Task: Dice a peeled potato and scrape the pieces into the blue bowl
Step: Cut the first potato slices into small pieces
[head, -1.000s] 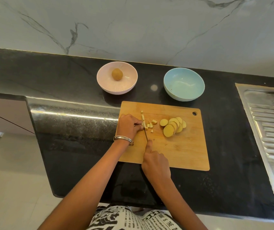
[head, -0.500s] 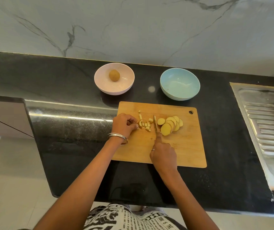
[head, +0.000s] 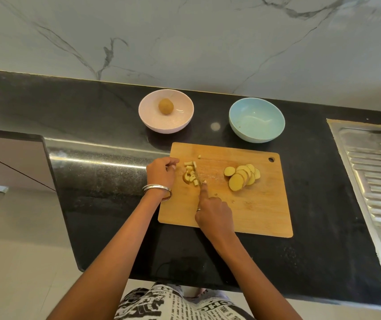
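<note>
Lying on the wooden board (head: 249, 211), the potato is in two lots: pale yellow dice (head: 190, 174) in a loose heap of short sticks and cubes, and a fan of round slices (head: 242, 176), cream-faced with a darker rim, overlapping one another. One stray cube (head: 199, 156) sits alone beyond the heap.

The left hand (head: 161, 172) is curled beside the dice, its fingertips at the heap's left edge; whether they pinch a piece or only steady the heap cannot be told. A metal bangle (head: 157, 190) circles that wrist. The right hand (head: 214, 213) is closed around the knife (head: 197, 175), handle hidden in the fist, forefinger stretched along the back of the blade. The thin blade stands on edge just right of the dice, so the heap lies between blade and left fingers. A ring shows on one right finger.

The slices lie well right of the knife and beyond the right hand, apart from both hands. The blue bowl (head: 256, 135) stands on the black counter (head: 106, 112) past the board's far edge, beyond the right hand. A pink bowl (head: 166, 125), beyond the left hand, holds one whole brownish potato (head: 166, 106).

A ribbed steel drainboard (head: 374, 181) lies far right of the right hand. Below the arms, black-and-white newsprint cloth (head: 173, 303) shows letters, but no word reads surely.
</note>
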